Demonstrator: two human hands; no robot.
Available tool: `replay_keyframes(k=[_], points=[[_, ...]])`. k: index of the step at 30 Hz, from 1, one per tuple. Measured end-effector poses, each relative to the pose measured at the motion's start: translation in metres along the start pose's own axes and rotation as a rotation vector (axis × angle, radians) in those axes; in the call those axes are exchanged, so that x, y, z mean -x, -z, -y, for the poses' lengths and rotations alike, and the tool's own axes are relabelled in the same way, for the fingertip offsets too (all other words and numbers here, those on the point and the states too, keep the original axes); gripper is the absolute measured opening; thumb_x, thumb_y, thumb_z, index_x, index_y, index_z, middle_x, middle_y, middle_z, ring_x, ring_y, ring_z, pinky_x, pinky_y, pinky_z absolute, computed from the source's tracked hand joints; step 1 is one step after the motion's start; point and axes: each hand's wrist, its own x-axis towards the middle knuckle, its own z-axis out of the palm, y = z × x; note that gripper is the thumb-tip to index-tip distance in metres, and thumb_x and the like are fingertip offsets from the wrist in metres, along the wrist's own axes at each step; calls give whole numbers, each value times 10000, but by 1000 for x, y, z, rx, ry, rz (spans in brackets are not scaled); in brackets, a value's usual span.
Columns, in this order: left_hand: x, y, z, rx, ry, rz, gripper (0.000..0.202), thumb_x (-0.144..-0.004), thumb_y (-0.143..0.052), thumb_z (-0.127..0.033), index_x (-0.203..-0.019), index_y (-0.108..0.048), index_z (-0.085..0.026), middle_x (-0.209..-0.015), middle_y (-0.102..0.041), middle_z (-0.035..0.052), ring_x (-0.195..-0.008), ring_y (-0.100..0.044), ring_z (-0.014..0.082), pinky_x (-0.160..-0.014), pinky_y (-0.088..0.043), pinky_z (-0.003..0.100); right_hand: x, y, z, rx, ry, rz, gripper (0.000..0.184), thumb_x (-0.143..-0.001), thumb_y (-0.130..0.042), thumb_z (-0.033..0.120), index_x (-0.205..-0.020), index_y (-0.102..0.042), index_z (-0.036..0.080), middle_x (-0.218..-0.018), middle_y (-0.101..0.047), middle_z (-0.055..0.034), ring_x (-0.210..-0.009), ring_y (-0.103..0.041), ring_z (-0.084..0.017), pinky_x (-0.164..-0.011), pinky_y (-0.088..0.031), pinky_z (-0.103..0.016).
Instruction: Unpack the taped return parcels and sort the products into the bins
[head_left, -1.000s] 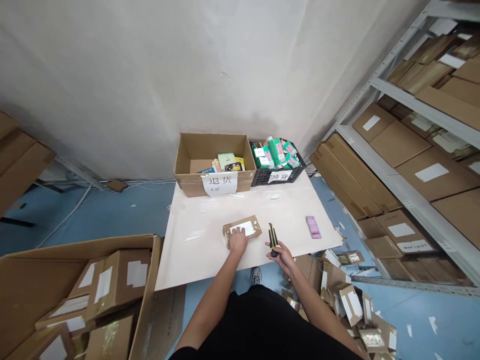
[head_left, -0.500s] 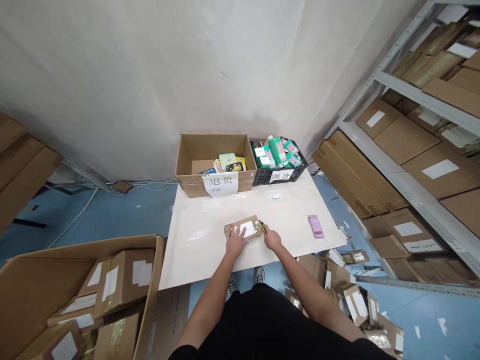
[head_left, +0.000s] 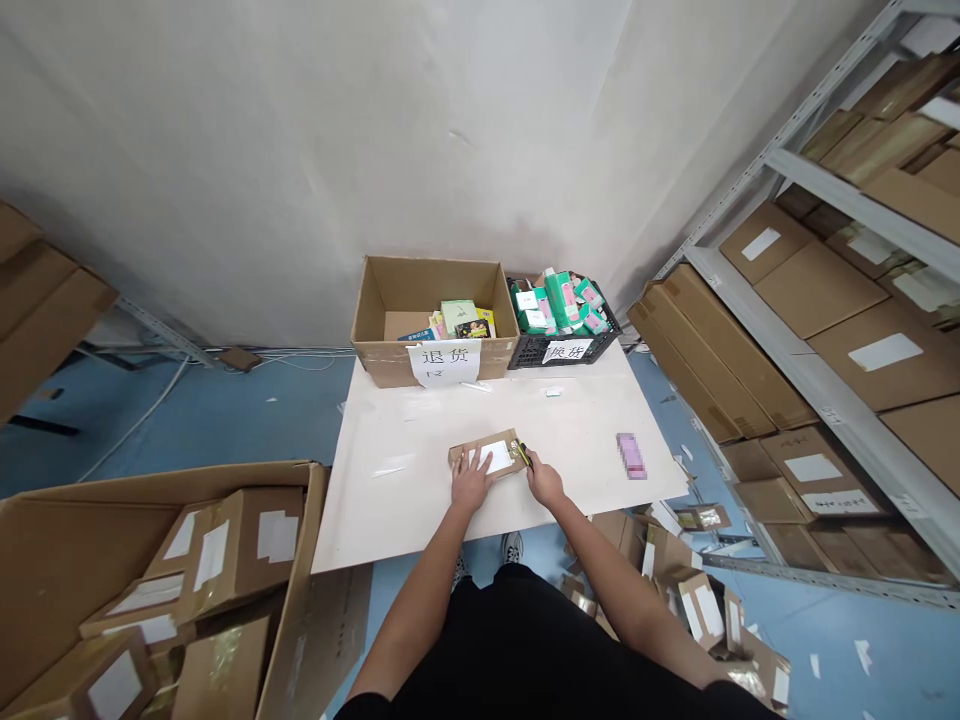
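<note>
A small brown cardboard box [head_left: 463,455] with a white label and clear tape lies on the white table [head_left: 405,510]. My left hand [head_left: 470,487] rests on the left part of its top, fingers spread over the label. In my right hand [head_left: 545,482] is a utility knife [head_left: 524,454], yellow and black, with my fingers closed round it. The knife's front end is at the right end of the box; its blade is too small to make out.
Behind stand an open carton [head_left: 390,368] of small packs and a black crate [head_left: 532,355] of green boxes. A blurred pink item [head_left: 631,456] lies on the right. Parcels fill a large carton [head_left: 311,520] at left, shelves [head_left: 795,350] at right and the floor.
My view has shifted slightly. The knife has moved very little along the box's right end; my left hand stays on the box.
</note>
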Motion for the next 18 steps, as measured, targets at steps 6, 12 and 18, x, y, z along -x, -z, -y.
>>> replay_keyframes(k=[6,12,18], points=[[-1,2,-1,10,14,14,649,-1010,-524,-487,-1630,-362,-379,-1748,-247,10,-1625,-156,347,-1298,-212,565,10,9,6,129,-10,57,527,-1028,-442,218,-1551,-437,276,-1108,-750,-155,-1008,-717,-310,-848,-475,-365],[-4,6,-4,9,20,48,644,-1001,-540,-459,-1620,-400,-345,-1746,-253,20,-1625,-153,351,-1295,-218,570,16,28,4,167,-4,112,484,-961,-527,178,-1438,-537,262,-1121,-749,-164,-992,-717,-311,-799,-470,-347],[-12,21,6,18,-12,30,606,-993,-530,-441,-1577,-479,-285,-1717,-336,84,-1589,-258,363,-1265,-273,562,21,9,-21,-387,-50,-219,521,-993,-514,407,-1490,-455,260,-1000,-755,-56,-821,-725,-224,-770,-522,-304]])
